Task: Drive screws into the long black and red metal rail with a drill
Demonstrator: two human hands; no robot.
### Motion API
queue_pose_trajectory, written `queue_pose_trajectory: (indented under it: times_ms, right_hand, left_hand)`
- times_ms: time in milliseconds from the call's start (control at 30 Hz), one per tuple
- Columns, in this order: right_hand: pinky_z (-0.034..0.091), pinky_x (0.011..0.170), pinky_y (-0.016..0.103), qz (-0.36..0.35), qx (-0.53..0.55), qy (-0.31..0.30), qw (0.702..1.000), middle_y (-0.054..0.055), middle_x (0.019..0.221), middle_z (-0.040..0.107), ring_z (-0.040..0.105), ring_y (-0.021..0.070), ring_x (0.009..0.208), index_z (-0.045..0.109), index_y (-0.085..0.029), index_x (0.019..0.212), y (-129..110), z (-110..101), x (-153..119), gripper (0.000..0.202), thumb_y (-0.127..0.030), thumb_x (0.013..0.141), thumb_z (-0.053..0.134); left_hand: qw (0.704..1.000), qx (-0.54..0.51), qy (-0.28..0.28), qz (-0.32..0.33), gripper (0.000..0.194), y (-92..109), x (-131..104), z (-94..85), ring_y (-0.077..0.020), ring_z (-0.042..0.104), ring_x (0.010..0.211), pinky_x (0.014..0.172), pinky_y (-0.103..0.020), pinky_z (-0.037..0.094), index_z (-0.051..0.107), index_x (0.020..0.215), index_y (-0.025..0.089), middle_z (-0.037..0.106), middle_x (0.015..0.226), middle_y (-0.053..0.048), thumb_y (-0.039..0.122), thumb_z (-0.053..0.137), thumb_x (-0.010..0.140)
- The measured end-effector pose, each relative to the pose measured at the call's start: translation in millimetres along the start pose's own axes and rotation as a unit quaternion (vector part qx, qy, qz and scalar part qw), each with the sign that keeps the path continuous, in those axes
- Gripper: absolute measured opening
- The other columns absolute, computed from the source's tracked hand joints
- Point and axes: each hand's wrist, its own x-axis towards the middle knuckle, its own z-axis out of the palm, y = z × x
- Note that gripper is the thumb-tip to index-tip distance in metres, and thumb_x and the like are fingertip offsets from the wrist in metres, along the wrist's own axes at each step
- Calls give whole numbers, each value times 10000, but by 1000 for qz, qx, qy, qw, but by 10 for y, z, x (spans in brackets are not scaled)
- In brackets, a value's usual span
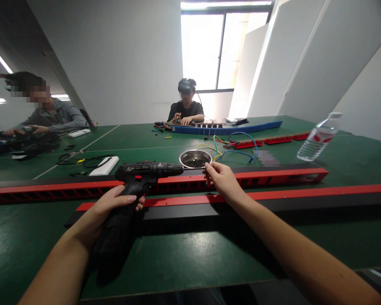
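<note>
A black cordless drill point(136, 176) is held in my left hand point(114, 202), its fingers wrapped round the grip and the chuck pointing right. My right hand point(219, 176) is pinched at the tip of the thin bit point(193, 168) that sticks out of the chuck; whether a screw is between the fingers is too small to tell. Just behind the bit stands a round metal bowl point(181, 157) with many small dark pieces in it. Two long red and black rails point(260, 178), point(273, 195) lie crosswise on the green table beneath and beside my hands.
A white power bank point(104, 166) with black cable lies at left. Behind the bowl are coloured wires point(217, 148), red strips point(276, 140) and a blue rail point(228, 129). A plastic bottle point(317, 140) stands at right. Two people point(186, 106), point(55, 112) sit across the table.
</note>
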Motion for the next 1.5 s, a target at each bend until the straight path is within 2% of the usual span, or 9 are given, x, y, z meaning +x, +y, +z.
queue_pose_trajectory:
  times_ms: [400, 733, 1067, 1500]
  right_hand:
    - [364, 478, 252, 0, -4, -1, 1000, -9, 584, 566, 492, 107, 482, 605, -173, 733, -14, 0, -4, 416, -554, 901, 594]
    - [365, 473, 256, -5, -3, 2, 1000, -6, 574, 564, 492, 111, 472, 587, -182, 713, -27, 7, -10, 442, -588, 885, 612]
    - [367, 479, 256, 3, -10, 1, 1000, -9, 575, 561, 490, 112, 481, 597, -180, 730, -19, 4, -8, 413, -559, 895, 592]
    - [377, 495, 260, -5, -23, -2, 1000, -10, 577, 560, 500, 118, 493, 608, -178, 736, -13, -4, -3, 412, -548, 916, 578]
  left_hand:
    - [1000, 6, 7, 0, 352, 3, -19, 9, -191, 722, 729, 697, -251, 594, 740, 960, 82, 763, 878, -132, 205, 876, 660]
    - [1000, 2, 5, 1, 329, -7, -19, 4, -183, 724, 726, 686, -228, 589, 752, 952, 92, 765, 863, -117, 199, 873, 664]
    - [1000, 12, 3, -1, 355, -9, 16, -18, -191, 713, 704, 683, -261, 593, 750, 928, 85, 755, 834, -120, 209, 892, 627]
    - [1000, 21, 4, 7, 351, -3, -8, 8, -182, 714, 707, 676, -240, 592, 750, 913, 95, 755, 829, -106, 230, 898, 625]
